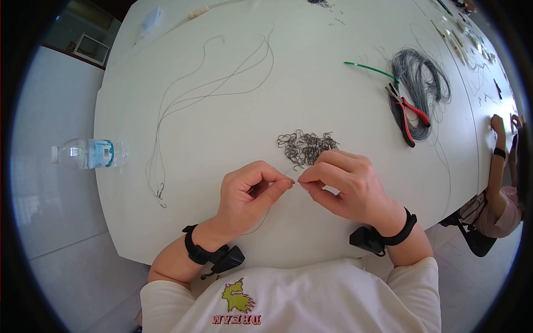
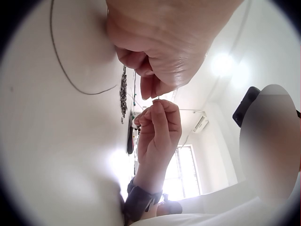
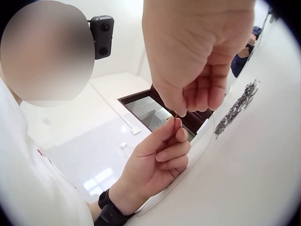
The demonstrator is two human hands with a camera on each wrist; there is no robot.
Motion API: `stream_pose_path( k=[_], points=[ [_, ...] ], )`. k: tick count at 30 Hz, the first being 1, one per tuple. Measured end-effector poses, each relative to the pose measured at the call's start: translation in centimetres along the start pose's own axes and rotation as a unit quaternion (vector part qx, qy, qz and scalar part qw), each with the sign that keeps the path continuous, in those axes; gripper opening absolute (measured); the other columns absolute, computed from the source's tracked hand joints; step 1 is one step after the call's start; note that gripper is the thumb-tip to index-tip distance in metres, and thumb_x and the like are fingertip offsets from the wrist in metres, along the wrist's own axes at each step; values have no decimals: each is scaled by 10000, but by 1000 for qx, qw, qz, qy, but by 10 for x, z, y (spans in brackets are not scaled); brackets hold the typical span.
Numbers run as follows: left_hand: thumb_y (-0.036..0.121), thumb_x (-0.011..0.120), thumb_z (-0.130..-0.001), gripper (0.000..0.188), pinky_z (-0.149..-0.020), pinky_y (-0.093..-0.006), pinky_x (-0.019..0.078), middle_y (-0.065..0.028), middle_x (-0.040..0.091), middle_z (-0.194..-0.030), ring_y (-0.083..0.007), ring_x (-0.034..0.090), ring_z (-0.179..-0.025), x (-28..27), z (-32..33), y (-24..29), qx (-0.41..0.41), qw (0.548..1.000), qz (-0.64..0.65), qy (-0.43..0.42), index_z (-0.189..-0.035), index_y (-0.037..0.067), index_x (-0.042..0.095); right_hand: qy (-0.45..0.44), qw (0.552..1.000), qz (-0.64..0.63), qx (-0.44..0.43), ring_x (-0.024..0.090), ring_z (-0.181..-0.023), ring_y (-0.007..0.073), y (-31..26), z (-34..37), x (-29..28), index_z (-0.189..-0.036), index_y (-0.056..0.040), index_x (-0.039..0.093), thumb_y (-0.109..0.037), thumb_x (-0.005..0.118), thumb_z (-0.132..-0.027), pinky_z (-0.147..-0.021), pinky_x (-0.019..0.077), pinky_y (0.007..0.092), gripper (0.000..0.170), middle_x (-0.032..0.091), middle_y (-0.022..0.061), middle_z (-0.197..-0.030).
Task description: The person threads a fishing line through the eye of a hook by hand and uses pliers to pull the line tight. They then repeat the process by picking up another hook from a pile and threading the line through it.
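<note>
My left hand pinches a small fish hook, mostly hidden between thumb and forefinger. Just to its right, my right hand pinches a thin fishing line at the hook, thumb against forefinger. The two sets of fingertips almost meet above the white table, as the right wrist view also shows. A loose stretch of the fishing line curves down past the left hand to the tabletop. Right beyond the hands lies a pile of dark fish hooks.
Several lengths of line with hooks lie at the left, near a water bottle. Red-handled pliers rest on a bundle of grey line, beside a green tie. Another person sits at the far right.
</note>
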State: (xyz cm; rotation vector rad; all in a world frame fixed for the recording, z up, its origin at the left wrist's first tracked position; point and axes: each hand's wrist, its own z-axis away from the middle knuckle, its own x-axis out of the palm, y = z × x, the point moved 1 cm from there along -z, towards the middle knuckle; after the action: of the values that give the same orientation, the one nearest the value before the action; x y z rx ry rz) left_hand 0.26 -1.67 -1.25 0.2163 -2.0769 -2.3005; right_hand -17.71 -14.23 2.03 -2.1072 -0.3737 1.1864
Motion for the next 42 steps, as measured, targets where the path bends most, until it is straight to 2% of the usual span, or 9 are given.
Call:
stream_pose_path(
  k=[10, 15, 24, 29, 33, 35, 36, 38, 42],
  points=[
    [-29, 623, -955, 53, -714, -213, 477, -60, 669, -902, -81, 615, -818, 0, 0, 0, -2, 1000, -4, 0, -910, -12, 644, -10, 999, -21, 24, 614, -650, 212, -6, -3, -2, -873, -94, 654, -69, 766, -774, -547, 496, 331, 152, 592, 30, -738],
    [-39, 629, -943, 67, -679, -203, 461, -56, 662, -892, -70, 602, -789, 0, 0, 0, 3, 1000, -10, -2, -883, -12, 640, 16, 997, 56, -50, 593, -641, 192, 2, 2, 7, -842, -98, 642, -97, 783, -742, -527, 481, 324, 174, 548, 11, -713],
    [-36, 621, -943, 89, -595, -192, 392, -25, 642, -857, -34, 522, -699, 3, 1, 1, 33, 998, -48, 5, -864, 2, 638, 25, 996, 56, -65, 582, -646, 183, -1, 2, 9, -792, -101, 605, -49, 756, -710, -522, 479, 321, 179, 542, 5, -720],
    [80, 541, -1028, 140, -773, -217, 477, -46, 660, -956, -78, 603, -863, 3, -3, -1, 36, 999, -1, 28, -992, -14, 638, 30, 995, 65, -67, 581, -640, 182, 1, 2, 7, -787, -102, 604, -63, 762, -719, -518, 479, 325, 176, 545, 4, -721],
    [116, 516, -1047, 184, -889, -249, 483, -56, 665, -1008, -113, 619, -975, 3, -2, -1, 24, 999, 14, 28, -1047, -29, 629, 30, 994, 77, -75, 578, -638, 178, 3, 3, 8, -796, -107, 610, -73, 763, -731, -518, 478, 322, 170, 533, 3, -713],
    [66, 586, -1004, 96, -739, -199, 463, -7, 658, -943, -55, 583, -816, 3, -1, -3, 4, 999, 22, 28, -1016, 0, 654, 35, 994, 72, -80, 567, -610, 181, 2, 2, 7, -816, -104, 643, -40, 775, -706, -510, 464, 317, 183, 540, 3, -694],
    [66, 586, -1004, 96, -739, -199, 463, -7, 658, -943, -55, 583, -816, 3, -1, -1, 5, 999, 22, 28, -1016, 0, 654, 40, 993, 67, -86, 556, -582, 185, 2, 2, 7, -837, -100, 677, -7, 786, -680, -503, 451, 312, 213, 547, 3, -676],
    [7, 672, -933, 41, -585, -168, 362, 49, 630, -850, 4, 465, -657, 3, -1, 8, 10, 999, -45, 12, -964, 32, 680, 38, 993, 68, -88, 557, -585, 185, 2, 2, 7, -838, -100, 676, -11, 787, -682, -504, 453, 312, 211, 548, 3, -678],
    [-32, 725, -872, 99, -517, -172, 256, 90, 585, -768, 30, 348, -587, 6, -2, 1, 32, 998, -35, 43, -909, 52, 691, 24, 992, 87, -83, 573, -652, 173, 1, 2, 6, -812, -108, 606, -71, 758, -737, -532, 479, 314, 173, 515, 2, -712]
  ],
)
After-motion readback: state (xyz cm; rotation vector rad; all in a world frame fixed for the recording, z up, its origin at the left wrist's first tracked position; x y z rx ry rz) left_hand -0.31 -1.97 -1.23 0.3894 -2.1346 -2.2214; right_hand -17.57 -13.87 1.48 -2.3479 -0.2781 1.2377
